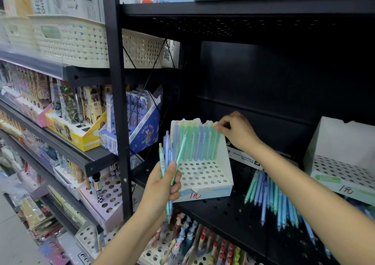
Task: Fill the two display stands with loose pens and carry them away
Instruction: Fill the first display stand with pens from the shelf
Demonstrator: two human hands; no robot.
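A white cardboard display stand [207, 177] with a perforated base sits on the black shelf; its back row holds several green and blue pens [197, 143]. My right hand [236, 131] pinches the top of the rightmost green pen in that row. My left hand [162, 183], in front of the stand's left corner, grips a bunch of pens [169, 153] in blue and green. A pile of loose pens [272, 197] lies on the shelf right of the stand. A second white stand [343, 163], with no pens in it, stands at the far right.
The black perforated shelf [229, 210] has a black upright post [119, 102] at its left. A permanent-marker box [241, 155] lies behind the first stand. Neighbouring shelves on the left and below hold other pen displays and cream baskets [73, 41].
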